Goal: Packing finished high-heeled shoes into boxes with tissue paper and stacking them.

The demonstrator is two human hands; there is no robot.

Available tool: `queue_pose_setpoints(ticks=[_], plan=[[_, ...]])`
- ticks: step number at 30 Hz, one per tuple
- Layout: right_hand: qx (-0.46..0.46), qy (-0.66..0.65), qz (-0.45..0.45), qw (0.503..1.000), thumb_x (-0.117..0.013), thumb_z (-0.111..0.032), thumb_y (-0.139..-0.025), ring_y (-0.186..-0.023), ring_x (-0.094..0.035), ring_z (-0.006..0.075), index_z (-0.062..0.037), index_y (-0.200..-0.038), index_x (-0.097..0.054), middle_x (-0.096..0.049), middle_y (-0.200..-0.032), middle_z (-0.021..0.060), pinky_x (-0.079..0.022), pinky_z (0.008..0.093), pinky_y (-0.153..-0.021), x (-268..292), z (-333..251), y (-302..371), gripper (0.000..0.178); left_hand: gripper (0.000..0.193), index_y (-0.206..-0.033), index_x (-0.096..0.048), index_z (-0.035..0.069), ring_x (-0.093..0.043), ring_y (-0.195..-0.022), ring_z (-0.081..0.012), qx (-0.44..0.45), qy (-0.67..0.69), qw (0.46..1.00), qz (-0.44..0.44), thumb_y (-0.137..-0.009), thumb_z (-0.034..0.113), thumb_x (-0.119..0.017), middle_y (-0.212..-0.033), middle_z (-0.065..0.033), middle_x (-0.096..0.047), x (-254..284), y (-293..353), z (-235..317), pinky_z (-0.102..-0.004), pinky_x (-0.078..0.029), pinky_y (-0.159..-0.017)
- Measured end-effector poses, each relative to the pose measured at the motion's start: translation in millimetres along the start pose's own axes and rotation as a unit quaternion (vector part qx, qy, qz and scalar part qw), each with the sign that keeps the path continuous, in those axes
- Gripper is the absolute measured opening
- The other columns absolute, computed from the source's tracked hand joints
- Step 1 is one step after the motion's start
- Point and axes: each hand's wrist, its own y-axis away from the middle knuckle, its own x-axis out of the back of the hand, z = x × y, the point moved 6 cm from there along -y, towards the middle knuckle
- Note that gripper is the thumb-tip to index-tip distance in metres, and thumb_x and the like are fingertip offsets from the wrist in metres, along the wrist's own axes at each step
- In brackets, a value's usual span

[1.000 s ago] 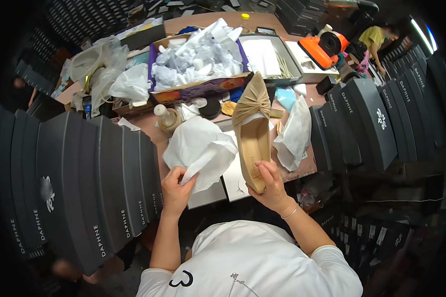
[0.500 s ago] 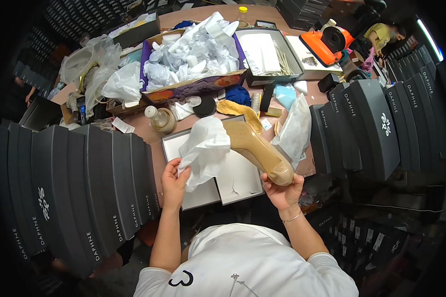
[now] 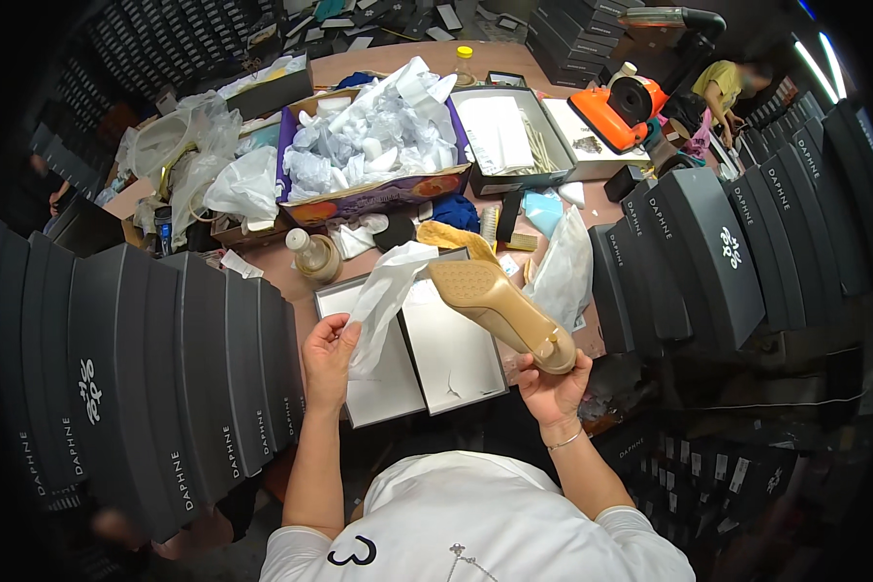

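Observation:
My left hand (image 3: 329,351) pinches a sheet of white tissue paper (image 3: 380,303) between thumb and fingers. The paper stretches up toward the shoe's toe; whether it touches is unclear. In my right hand (image 3: 556,390) is a beige high-heeled shoe (image 3: 490,303), gripped at its heel end. Its sole faces up and its toe points to the far left. Below both lies an open grey shoe box (image 3: 459,351) with a white inside, in two parts side by side.
Dark shoe boxes stand in rows at left (image 3: 116,388) and right (image 3: 703,262). Behind the open box are a bottle (image 3: 310,252), a yellow cloth (image 3: 451,236), a brush (image 3: 491,223) and a purple carton (image 3: 378,194) of crumpled paper. A co-worker (image 3: 723,92) bends at the far right.
The tissue paper has gone from spread wide to a narrow strip, uncovering more of the shoe's toe. The shoe has turned, showing its sole more fully. My view has shifted slightly.

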Motion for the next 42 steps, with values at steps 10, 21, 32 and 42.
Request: queue_pose_setpoints(ticks=[10, 21, 32, 42], plan=[[0.086, 0.045, 0.028, 0.995, -0.065, -0.036, -0.08, -0.098, -0.056, 0.0327, -0.0051, -0.123, -0.055, -0.058, -0.115, 0.0135, -0.054, 0.0358, -0.078, -1.1, -17.9, 28.0, 0.054, 0.021, -0.097, -0.066, 0.0, -0.059, -0.073, -0.016, -0.089, -0.315, 0.934, -0.14, -0.081, 0.012, -0.07, -0.081, -0.0086, -0.064, -52.1, 9.2, 10.9, -0.0265, -0.046, -0.066], [0.046, 0.164, 0.008, 0.985, -0.069, -0.042, -0.071, -0.094, -0.055, 0.0311, -0.0039, -0.132, -0.045, -0.053, -0.118, 0.0152, -0.051, 0.0347, -0.074, 15.1, -17.2, 44.4, 0.076, 0.021, -0.097, -0.065, -0.001, -0.064, -0.075, -0.0239, -0.064, -0.383, 0.896, -0.213, -0.079, 0.01, -0.07, -0.086, -0.0143, -0.065, -79.6, 11.6, -24.2, -0.0301, -0.049, -0.068], [0.006, 0.126, -0.011, 0.992, -0.07, -0.041, -0.07, -0.096, -0.055, 0.0302, -0.0059, -0.132, -0.045, -0.054, -0.119, 0.0129, -0.053, 0.0343, -0.072, 17.1, -31.2, 16.1, 0.075, 0.022, -0.097, -0.065, -0.001, -0.063, -0.074, -0.0209, -0.02, -0.385, 0.902, -0.197, -0.079, 0.011, -0.071, -0.085, -0.0126, -0.066, -84.2, 6.8, -44.7, -0.0295, -0.049, -0.069], [0.008, -0.052, 0.014, 0.999, -0.06, -0.037, -0.083, -0.098, -0.054, 0.0295, -0.0097, -0.121, -0.058, -0.056, -0.119, 0.0089, -0.055, 0.0309, -0.074, 17.4, -26.3, -6.1, 0.047, 0.017, -0.089, -0.06, -0.001, -0.053, -0.07, -0.0065, 0.037, -0.297, 0.953, -0.047, -0.083, 0.01, -0.071, -0.078, -0.0018, -0.06, -37.9, 12.0, -11.6, -0.021, -0.043, -0.062]])
